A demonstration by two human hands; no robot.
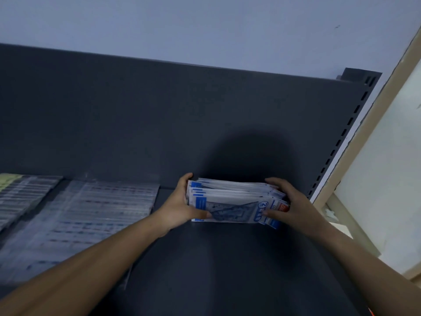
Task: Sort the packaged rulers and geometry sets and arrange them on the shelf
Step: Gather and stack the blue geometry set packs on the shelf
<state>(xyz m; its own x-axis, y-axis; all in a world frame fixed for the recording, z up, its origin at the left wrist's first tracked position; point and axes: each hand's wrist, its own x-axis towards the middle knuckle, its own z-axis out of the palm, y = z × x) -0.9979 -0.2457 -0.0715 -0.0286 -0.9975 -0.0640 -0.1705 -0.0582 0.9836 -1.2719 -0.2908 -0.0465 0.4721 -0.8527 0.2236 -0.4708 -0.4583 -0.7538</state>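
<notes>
Dark grey metal is filling most of the view: a flat shelf [205, 258] is running from the near edge to an upright back panel [159, 115], with a pale wall [182, 23] showing above it.

At the far left, a pack of rulers with a yellow-green header [20, 192] is lying flat on the shelf, partly cut off by the frame edge. Just to its right, a larger spread of clear ruler packets [91, 213] is also lying flat, its far end reaching the back panel; the print on it is blurring and cannot be read.

Right of centre, the left hand [180, 206] is gripping the left end of a stack of geometry set packets [230, 201], fingers curling round the far side and thumb pressing on the near face. The stack, white with blue trim, is sitting close to the back panel, well apart from the rulers; whether it is resting on the shelf or hanging just above it is unclear. The right hand [289, 201] is clasping the stack's right end the same way, thumb lying on the near face.

Further right, a slotted upright [341, 135] is edging the back panel, and a beige frame [387, 94] is standing beside it.
</notes>
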